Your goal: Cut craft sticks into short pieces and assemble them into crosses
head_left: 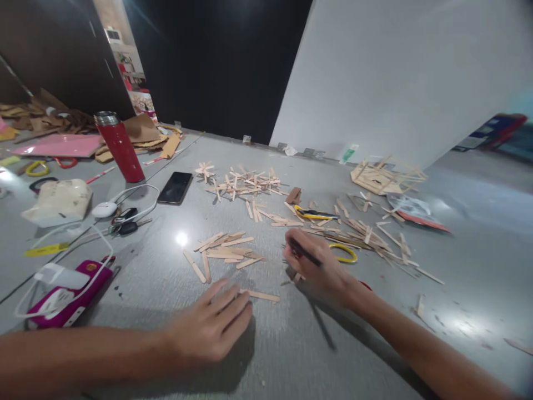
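Observation:
My left hand point(212, 322) rests low over the grey table, its fingers spread. By its fingertips lies a single wooden stick point(264, 296), partly hidden under them. My right hand point(316, 264) is closed around a dark pen-like tool point(306, 253), held slanting above the table. Just beyond my left hand is a small pile of wooden sticks point(227, 253). Yellow-handled scissors point(343, 253) lie partly behind my right hand. A yellow and black cutter point(315, 213) lies farther back among more sticks.
Loose sticks point(250, 183) lie at the back centre, and a stick structure point(385, 176) stands at the back right. On the left are a red bottle point(120, 149), a phone point(175, 188), keys point(127, 222), white cables and a purple case point(73, 294). A white wall rises behind.

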{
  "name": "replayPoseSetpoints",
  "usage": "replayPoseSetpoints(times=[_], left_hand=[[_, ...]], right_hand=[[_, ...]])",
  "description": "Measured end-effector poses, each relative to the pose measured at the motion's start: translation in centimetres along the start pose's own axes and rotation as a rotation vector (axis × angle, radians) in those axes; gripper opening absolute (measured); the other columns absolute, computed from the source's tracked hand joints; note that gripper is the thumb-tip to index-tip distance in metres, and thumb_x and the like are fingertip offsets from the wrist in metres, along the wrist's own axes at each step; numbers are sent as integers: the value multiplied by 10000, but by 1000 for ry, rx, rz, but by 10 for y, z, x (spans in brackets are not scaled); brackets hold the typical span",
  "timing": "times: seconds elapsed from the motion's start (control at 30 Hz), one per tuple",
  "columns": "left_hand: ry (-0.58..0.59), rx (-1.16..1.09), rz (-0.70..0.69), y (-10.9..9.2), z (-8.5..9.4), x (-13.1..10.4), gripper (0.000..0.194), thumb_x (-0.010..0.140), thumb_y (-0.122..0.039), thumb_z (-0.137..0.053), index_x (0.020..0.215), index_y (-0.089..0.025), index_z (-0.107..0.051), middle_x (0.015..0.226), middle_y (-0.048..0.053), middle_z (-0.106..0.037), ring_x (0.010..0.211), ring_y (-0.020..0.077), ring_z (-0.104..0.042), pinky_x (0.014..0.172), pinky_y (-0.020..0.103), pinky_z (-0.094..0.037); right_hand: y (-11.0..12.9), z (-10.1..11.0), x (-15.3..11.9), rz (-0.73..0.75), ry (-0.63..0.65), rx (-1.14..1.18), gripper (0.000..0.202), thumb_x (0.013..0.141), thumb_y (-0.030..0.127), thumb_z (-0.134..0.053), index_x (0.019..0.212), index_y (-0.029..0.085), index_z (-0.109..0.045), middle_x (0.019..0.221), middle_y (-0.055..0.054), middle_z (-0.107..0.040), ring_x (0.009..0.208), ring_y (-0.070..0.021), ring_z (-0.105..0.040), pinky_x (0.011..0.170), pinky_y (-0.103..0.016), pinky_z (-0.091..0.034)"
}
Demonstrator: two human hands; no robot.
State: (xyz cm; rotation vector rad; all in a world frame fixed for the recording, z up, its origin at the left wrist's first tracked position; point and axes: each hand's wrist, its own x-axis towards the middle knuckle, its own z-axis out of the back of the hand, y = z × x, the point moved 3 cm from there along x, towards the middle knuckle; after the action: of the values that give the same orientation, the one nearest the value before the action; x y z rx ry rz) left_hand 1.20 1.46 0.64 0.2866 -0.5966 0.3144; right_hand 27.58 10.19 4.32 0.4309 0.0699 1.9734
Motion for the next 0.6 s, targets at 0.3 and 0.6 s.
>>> replayPoseSetpoints(times=[0.3, 0.6], left_hand=[[129, -61, 66, 3, 0, 1, 302, 988, -145, -569, 1244, -42, -692, 1231, 215, -769, 1132, 318, -719, 1071, 508, -554], [172, -84, 49, 3, 9, 8, 292, 995, -90, -529, 1220, -36, -708, 1239, 222, -767, 1123, 306, -721, 1043, 492, -569]], right_hand=[[32, -24, -18, -162, 129, 777, 235, 1024, 370, -580, 852, 219, -635, 630, 24, -626, 535, -144, -577, 511, -258, -460], [55, -29, -25, -324, 354, 1009, 295, 966, 409, -671, 749, 218, -610, 567, 30, -631, 494, -124, -565, 486, -237, -442]])
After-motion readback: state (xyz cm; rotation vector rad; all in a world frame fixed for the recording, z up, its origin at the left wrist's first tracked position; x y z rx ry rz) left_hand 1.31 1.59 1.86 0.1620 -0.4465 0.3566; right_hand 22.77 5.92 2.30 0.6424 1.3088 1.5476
